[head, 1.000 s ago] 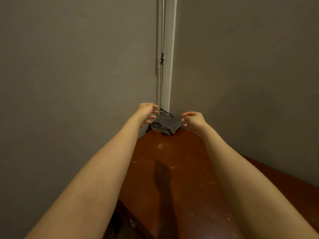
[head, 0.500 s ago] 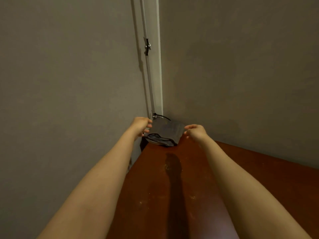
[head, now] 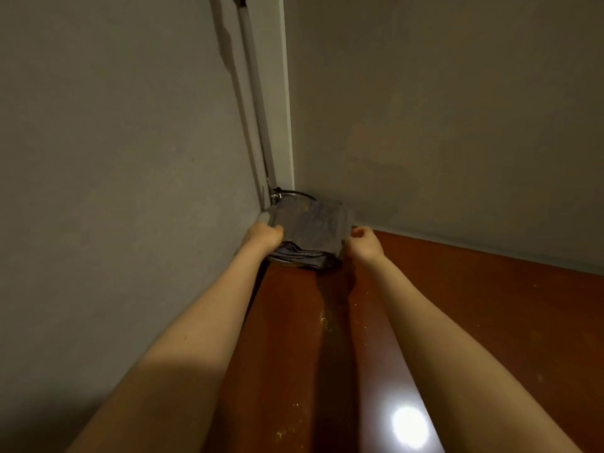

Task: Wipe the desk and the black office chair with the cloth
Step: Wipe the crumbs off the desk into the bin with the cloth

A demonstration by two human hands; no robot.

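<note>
**Q:** What lies closest?

**A:** Two bare forearms reach out over a reddish-brown desk (head: 464, 308). A round glare of light (head: 410, 426) shines on the wood near the bottom edge, and pale specks (head: 327, 318) dot the strip between the arms.

**Q:** And the hands?

**A:** The left hand (head: 263, 237) grasps the left edge of a folded grey cloth (head: 310, 223), fingers curled round it. The right hand (head: 362, 245) pinches its right edge, fingers bent.

**Q:** Where is the cloth?

**A:** At the desk's far corner, where two grey walls (head: 441, 125) meet.

**Q:** Anything behind it?

**A:** A black cable (head: 295, 193) loops just beyond, and a white pipe (head: 258, 109) runs up the corner, cut off at the top.

**Q:** Anything unclear?

**A:** A pale rim (head: 287, 263) shows beneath the cloth, but I cannot tell what it is.
</note>
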